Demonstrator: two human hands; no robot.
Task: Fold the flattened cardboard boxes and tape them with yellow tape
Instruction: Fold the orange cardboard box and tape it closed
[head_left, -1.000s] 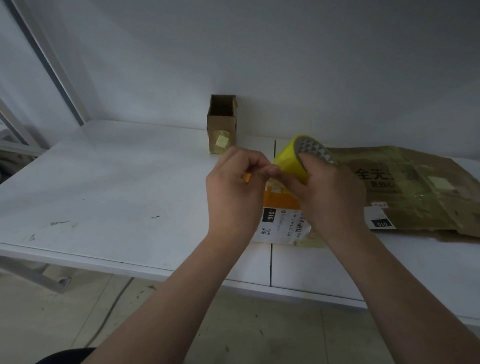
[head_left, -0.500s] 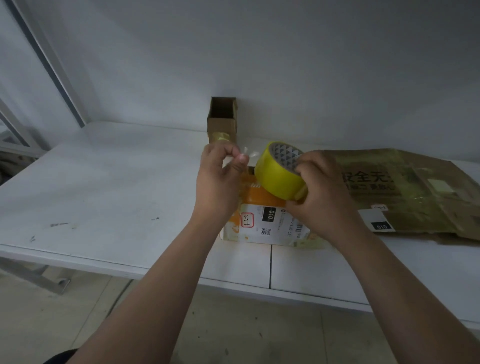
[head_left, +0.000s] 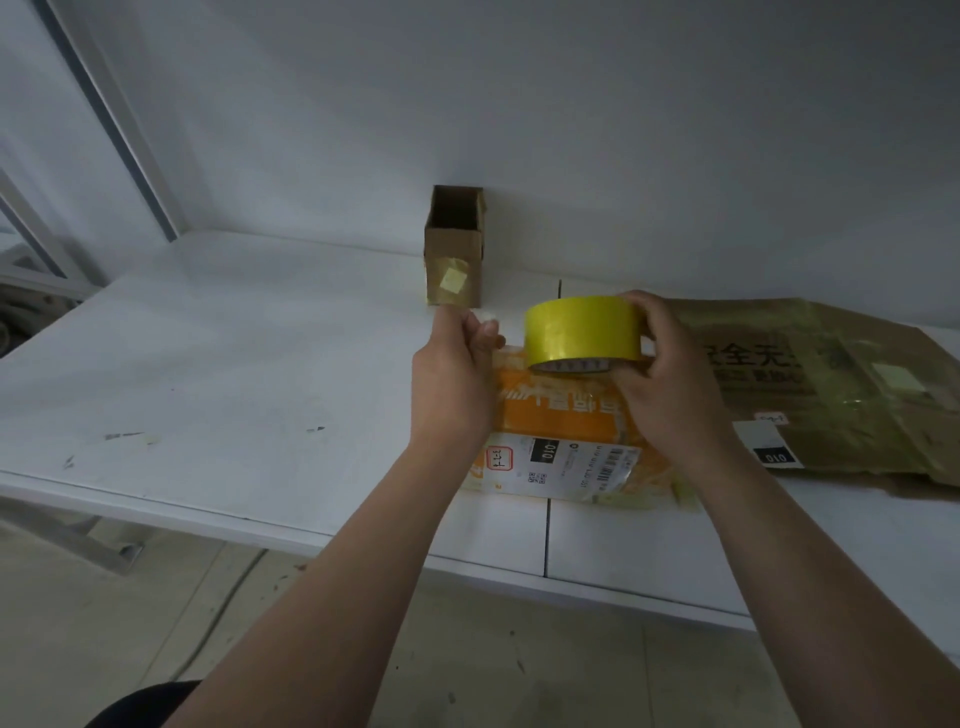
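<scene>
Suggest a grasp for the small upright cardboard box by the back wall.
Take the small box by its front top rim, coming from above. It stands upright with its top open, so fingers can likely slip inside the front panel, thumb outside. The back wall is close behind it, so a rear approach looks blocked.

Round roll of bright yellow tape (head_left: 576, 332) at frame centre, dark triangles on white along its lower rim. Just below, flattened orange cardboard box (head_left: 561, 415) with pale lettering, white label, black block and barcode. Above, small upright brown cardboard box (head_left: 453, 249) with a pale yellow square patch. At right, large flat brown cardboard sheet (head_left: 831, 374) with dark printed characters. White table (head_left: 208, 364), a few dark scuffs.
</scene>
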